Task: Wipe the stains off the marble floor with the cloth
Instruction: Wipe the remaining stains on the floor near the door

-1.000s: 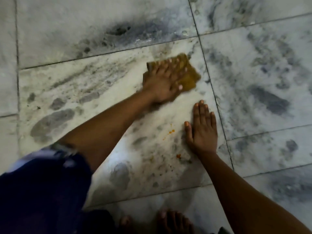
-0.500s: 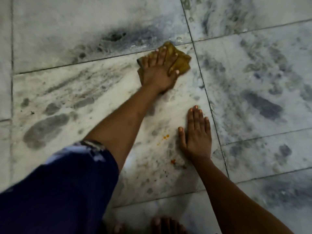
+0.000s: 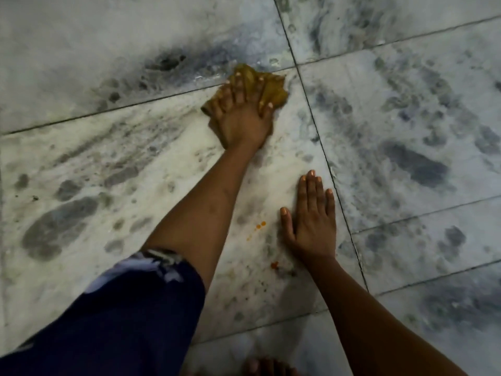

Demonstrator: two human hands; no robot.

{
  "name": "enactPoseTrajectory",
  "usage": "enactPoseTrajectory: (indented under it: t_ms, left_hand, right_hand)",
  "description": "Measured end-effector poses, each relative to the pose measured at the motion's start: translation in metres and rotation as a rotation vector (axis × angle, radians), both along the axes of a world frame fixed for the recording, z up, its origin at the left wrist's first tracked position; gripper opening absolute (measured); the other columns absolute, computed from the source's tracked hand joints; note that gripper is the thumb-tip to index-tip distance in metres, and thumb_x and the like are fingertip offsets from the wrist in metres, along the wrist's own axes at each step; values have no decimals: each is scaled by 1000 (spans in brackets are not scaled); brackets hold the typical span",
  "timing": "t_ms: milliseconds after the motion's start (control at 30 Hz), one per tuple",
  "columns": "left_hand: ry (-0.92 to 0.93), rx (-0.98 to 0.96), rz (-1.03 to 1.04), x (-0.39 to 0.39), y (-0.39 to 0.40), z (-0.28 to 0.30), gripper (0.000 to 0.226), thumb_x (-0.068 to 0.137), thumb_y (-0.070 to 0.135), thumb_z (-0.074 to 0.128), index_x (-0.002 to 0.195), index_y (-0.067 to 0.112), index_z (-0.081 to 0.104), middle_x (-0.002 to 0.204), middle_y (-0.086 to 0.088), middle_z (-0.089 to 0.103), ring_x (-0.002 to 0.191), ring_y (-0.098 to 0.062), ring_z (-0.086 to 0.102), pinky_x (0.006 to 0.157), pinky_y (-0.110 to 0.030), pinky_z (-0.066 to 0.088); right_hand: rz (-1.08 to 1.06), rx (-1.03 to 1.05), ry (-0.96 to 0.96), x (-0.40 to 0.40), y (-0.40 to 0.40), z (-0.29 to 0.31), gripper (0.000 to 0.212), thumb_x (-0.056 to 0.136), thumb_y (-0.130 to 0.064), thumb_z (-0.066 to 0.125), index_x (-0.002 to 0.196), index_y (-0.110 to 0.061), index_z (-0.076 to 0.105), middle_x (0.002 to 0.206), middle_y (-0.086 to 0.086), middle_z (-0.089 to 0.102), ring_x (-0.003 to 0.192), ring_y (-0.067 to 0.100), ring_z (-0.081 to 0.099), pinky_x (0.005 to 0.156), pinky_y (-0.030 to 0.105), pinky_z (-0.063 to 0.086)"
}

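Observation:
A crumpled mustard-yellow cloth (image 3: 274,89) lies on the grey-veined marble floor (image 3: 406,109), right at a tile joint. My left hand (image 3: 242,118) presses down on it, fingers stretched and spread over the fabric, arm reaching far forward. My right hand (image 3: 311,221) rests flat on the floor nearer to me, palm down, fingers straight and together. Small orange stains (image 3: 260,225) dot the tile just left of my right hand. A darker red-orange spot (image 3: 274,265) sits by my right wrist.
Dark tile joints (image 3: 320,142) cross the floor around the pale centre tile. Grey smudges mark the marble at left (image 3: 57,229) and right (image 3: 414,164). My bare toes (image 3: 267,367) show at the bottom edge, and my dark blue sleeve (image 3: 122,316) fills the lower left.
My left hand has pushed the cloth away from me, up to the tile joint. My right hand stays flat in the same place on the floor.

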State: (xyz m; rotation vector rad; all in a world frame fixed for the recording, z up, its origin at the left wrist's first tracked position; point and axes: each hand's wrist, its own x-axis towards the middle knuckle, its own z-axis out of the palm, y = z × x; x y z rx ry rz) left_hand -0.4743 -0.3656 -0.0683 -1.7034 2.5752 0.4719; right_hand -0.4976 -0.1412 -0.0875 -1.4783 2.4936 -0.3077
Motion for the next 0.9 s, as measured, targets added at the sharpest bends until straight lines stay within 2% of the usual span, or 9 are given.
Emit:
enactPoseTrajectory:
  t_ms: [133, 233, 300, 433, 500, 567, 633, 733, 900]
  left_hand:
    - [81, -45, -257, 36, 58, -4, 57, 87, 56, 27, 140, 38, 37, 155, -5, 24, 142, -28, 21, 111, -44, 12]
    - [90, -73, -214, 103, 78, -5, 55, 85, 58, 31, 135, 39, 44, 150, -4, 36, 135, -31, 36, 102, -42, 24]
    - [45, -62, -83, 115, 56, -4, 56, 85, 59, 32, 137, 39, 42, 151, -7, 33, 136, -33, 32, 102, -45, 24]
    - [-6, 10, 141, 48, -5, 5, 57, 92, 52, 37, 145, 38, 23, 158, -9, 7, 144, -33, 6, 113, -52, 4]
    - [1, 38, 113, 13, -14, 6, 58, 93, 49, 39, 146, 35, 22, 158, -10, 4, 144, -33, 6, 113, -53, 2]
    - [7, 26, -24, 1, 4, 4, 55, 93, 48, 39, 145, 35, 27, 158, -10, 5, 144, -33, 6, 113, -51, 2]
    - [29, -12, -151, 17, 40, -2, 52, 92, 50, 35, 142, 37, 34, 158, -9, 10, 144, -32, 8, 113, -49, 4]
    - [69, -58, -217, 79, 99, -5, 54, 88, 54, 27, 138, 40, 39, 155, -8, 22, 141, -34, 20, 112, -49, 12]
    - [-26, 3, -68, 150, 89, 2, 58, 87, 61, 22, 142, 42, 29, 157, -7, 16, 143, -35, 10, 113, -51, 7]
  right_hand:
    - [-5, 0, 5, 0, 0, -1, 71, 89, -45, 28, 147, -5, 19, 155, 14, 17, 144, 22, 12, 116, 39, 6]
    - [4, 2, 5, -1, 1, -1, 71, 90, -45, 28, 147, -5, 16, 155, 14, 15, 144, 21, 9, 116, 40, 7]
    - [9, 0, 4, -1, 1, -3, 71, 90, -46, 27, 148, -5, 14, 156, 13, 12, 144, 20, 6, 117, 40, 6]
    - [3, -13, 3, 0, 0, -4, 72, 90, -46, 27, 147, -4, 17, 155, 13, 13, 144, 20, 8, 117, 38, 4]
    - [6, -12, 5, -1, 1, -3, 71, 90, -46, 27, 147, -4, 16, 155, 14, 13, 144, 20, 8, 117, 38, 4]
    - [7, -14, 6, -1, 1, -3, 71, 90, -45, 27, 147, -4, 17, 155, 14, 15, 144, 20, 8, 117, 38, 5]
    - [4, -23, 4, -1, 1, -2, 70, 90, -44, 28, 146, -4, 19, 154, 15, 18, 144, 21, 12, 117, 38, 6]
    - [7, -43, 15, 0, 2, -3, 69, 90, -44, 28, 146, -4, 23, 154, 16, 20, 143, 23, 18, 116, 38, 6]
    - [18, -60, 8, 0, 3, -5, 69, 91, -45, 25, 147, -3, 20, 154, 16, 18, 144, 24, 15, 117, 36, 3]
